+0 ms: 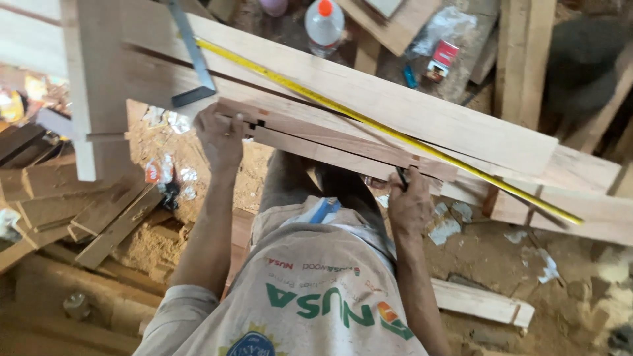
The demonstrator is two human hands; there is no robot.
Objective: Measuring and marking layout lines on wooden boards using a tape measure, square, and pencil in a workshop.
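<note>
Pale wood fills the view, and both hands work on one narrow notched strip point(330, 148) of it. Fingers of the left hand point(221, 135) curl over the strip's left end, pressing it down beside a small square notch. Fingers of the right hand point(409, 201) are pinched around a dark pencil point(401, 178), its tip touching the strip's near edge toward the right end. That strip lies along the near edge of a broad plank point(395, 109). A yellow tape measure point(369, 118) runs slantwise over the plank, just behind the strip. Behind the strip's left end a metal try square point(192, 62) rests on the boards. Further back from the strip stand a clear plastic bottle with an orange cap point(324, 23) and a small red box point(443, 56). Below the strip, sawdust and paper scraps cover the floor point(488, 250).
</note>
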